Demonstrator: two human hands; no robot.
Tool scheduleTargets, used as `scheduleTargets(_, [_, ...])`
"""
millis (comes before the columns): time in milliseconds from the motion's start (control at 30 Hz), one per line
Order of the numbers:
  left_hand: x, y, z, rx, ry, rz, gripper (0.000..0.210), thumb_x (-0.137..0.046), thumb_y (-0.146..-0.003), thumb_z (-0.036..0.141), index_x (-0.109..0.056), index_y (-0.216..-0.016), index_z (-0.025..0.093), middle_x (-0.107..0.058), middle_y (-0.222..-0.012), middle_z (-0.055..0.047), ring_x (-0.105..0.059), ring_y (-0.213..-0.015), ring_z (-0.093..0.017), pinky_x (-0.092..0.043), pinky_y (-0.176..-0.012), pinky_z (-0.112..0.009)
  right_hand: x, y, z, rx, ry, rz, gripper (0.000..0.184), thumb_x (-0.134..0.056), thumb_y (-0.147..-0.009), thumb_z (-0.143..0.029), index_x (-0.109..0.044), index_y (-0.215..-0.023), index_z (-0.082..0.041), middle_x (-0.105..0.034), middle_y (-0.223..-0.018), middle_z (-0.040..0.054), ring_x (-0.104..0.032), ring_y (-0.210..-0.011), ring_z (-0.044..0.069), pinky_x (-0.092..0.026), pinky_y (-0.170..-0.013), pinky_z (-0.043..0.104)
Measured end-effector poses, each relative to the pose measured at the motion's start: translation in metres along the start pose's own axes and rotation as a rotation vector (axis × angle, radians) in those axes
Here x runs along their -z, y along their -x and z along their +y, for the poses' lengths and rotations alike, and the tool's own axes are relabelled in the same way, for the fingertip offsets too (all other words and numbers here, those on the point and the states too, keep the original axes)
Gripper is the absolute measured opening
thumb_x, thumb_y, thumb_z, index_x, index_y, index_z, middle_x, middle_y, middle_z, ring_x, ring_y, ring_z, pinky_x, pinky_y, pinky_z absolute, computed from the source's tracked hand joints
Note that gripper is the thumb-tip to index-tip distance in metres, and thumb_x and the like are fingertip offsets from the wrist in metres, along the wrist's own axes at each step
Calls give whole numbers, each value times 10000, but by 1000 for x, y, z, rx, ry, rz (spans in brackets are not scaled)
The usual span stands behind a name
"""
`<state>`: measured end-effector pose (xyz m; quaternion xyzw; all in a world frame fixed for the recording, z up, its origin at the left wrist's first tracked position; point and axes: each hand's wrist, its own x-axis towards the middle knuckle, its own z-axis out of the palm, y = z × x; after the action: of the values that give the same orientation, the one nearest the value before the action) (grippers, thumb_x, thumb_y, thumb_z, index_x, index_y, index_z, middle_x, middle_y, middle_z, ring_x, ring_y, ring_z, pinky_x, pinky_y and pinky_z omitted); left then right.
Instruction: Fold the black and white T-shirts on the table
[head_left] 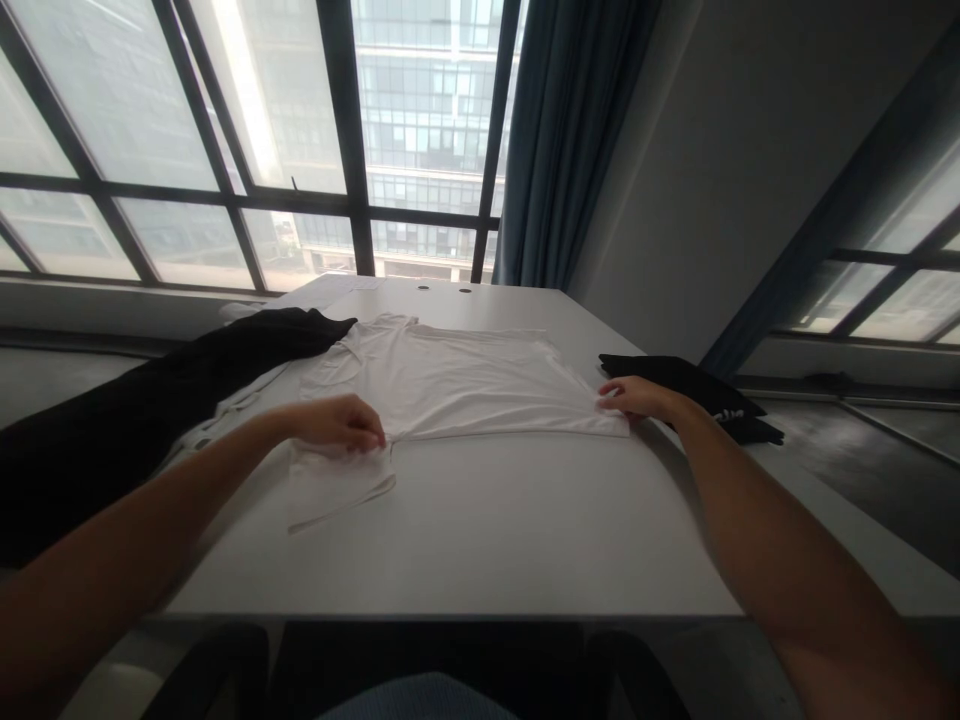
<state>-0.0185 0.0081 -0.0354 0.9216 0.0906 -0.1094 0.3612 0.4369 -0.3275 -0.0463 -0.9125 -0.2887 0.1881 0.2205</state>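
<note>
A white T-shirt [480, 385] lies spread sideways on the white table [480, 540], its neck end to the left and its hem to the right. One sleeve [337, 490] reaches toward the table's front edge. My left hand [349, 425] is closed on the shirt where that sleeve meets the body, fingertips pinching the cloth. At the near corner of the hem, my right hand [634, 397] grips the fabric between thumb and fingers. Light wrinkles run across the shirt's body between both hands.
Black clothing [187, 370] hangs over the table's left edge, with pale cloth beside it. Folded black garments [690, 390] lie at the right edge. A chair armrest [217, 670] stands below the front edge. Windows and a blue curtain [570, 140] are behind.
</note>
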Motion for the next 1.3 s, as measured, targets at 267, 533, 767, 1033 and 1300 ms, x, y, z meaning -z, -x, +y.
scheduleTargets(267, [11,-6,-40,24,-380,158,1049,-704,-732,731,-398,-1596,220,-305,-1682,-154,-324,-1520,-370,-310,-1214,-487,8,7,11,-25,-47,-169,560,-927,-620,-404,-698,-1071,-165,-707,-824,66,-678,-690,171,-607,-626,282])
scheduleTargets(533, [9,3,-36,108,-518,-22,1250,-809,-630,704,-231,-1659,292,-84,-1731,-153,-125,-1569,-429,-228,-1222,-600,16,19,14,-145,76,-333,318,-892,-579,-221,-598,-698,-199,-591,-591,-11,-627,-588,145,-527,-572,251])
scheduleTargets(767, [10,4,-27,91,-534,0,1152,-790,-621,749,-392,-1598,289,-282,-1691,-155,-291,-1521,-439,-337,-1179,-572,15,12,10,-115,92,-248,302,-844,-745,-417,-694,-824,-168,-726,-744,89,-677,-636,176,-510,-544,247])
scheduleTargets(1033, [11,-24,-50,-2,-482,405,808,-432,-887,778,-635,-1395,183,-531,-1545,-146,-476,-1426,-336,-355,-1195,-463,-12,-67,-33,-24,71,246,323,-696,-912,-387,-756,-1042,-98,-765,-891,128,-703,-710,180,-542,-620,253])
scheduleTargets(1300, [0,-20,-56,26,-431,370,815,-441,-903,753,-578,-1469,184,-471,-1594,-138,-440,-1458,-337,-348,-1208,-455,-12,-129,-59,-114,391,217,391,-637,-927,-462,-790,-927,-102,-758,-826,168,-732,-814,252,-549,-693,291])
